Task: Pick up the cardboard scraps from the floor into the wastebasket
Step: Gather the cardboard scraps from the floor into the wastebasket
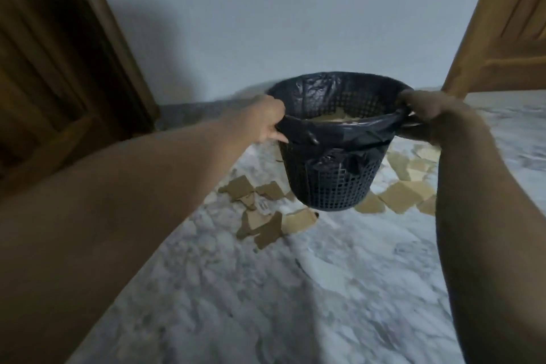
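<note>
A dark wooden door (pixel 59 68) stands at the left. The left hand (pixel 266 120) curls its grip round the left rim of the wastebasket (pixel 334 180) and its black bag (pixel 325 91). Torn cardboard scraps (pixel 266 216) lie on the marble floor (pixel 295 289) on both sides of the basket, and some show inside it. The right hand (pixel 425 109) closes its grip on the right rim. A lighter door (pixel 508 23) stands at the right.

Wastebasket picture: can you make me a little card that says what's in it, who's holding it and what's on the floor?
thing: black mesh wastebasket lined with a black bag
inside: some cardboard pieces
left hand: grips the rim on the left
right hand: grips the rim on the right
marble floor: many cardboard scraps lie on both sides of the basket
job done: not yet
</note>
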A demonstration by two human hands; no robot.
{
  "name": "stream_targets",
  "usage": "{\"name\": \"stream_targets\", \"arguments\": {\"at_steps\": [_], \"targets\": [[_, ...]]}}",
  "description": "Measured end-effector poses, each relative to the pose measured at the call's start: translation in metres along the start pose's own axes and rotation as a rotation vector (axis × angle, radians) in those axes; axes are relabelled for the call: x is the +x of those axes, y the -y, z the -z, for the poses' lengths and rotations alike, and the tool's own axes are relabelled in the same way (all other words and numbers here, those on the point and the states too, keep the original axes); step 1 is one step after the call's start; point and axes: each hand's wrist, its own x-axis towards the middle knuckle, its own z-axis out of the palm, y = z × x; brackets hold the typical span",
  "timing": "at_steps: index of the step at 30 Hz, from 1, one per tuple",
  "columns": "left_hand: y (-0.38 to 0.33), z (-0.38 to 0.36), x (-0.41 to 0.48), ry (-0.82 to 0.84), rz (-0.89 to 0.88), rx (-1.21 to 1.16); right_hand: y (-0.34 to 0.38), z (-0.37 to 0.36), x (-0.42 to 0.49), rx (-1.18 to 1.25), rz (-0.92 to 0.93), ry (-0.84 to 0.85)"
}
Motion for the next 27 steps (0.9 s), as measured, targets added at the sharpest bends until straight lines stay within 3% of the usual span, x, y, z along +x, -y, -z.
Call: {"name": "stream_targets", "arguments": {"at_steps": [4, 7, 9, 13, 20, 27], "targets": [[-0.032, 0.067, 0.026, -0.225, -0.159, -0.177, 0.045, -0.107, 0.003, 0.215, 0.194, -0.016], [-0.025, 0.107, 0.046, -0.334, -0.215, -0.294, 0.058, -0.177, -0.008, 0.181, 0.23, 0.16], [-0.017, 0.127, 0.061, -0.362, -0.265, -0.302, 0.055, -0.216, -0.009, 0.152, 0.157, 0.256], [-0.008, 0.161, 0.098, -0.356, -0.31, -0.269, 0.051, -0.282, 0.007, 0.277, 0.008, 0.284], [-0.001, 0.2, 0.195, -0.163, -0.341, -0.087, 0.051, -0.363, 0.066, 0.552, -0.155, 0.065], [0.057, 0.227, 0.292, -0.137, -0.354, -0.047, 0.021, -0.44, 0.134, 0.525, -0.259, -0.035]]}}
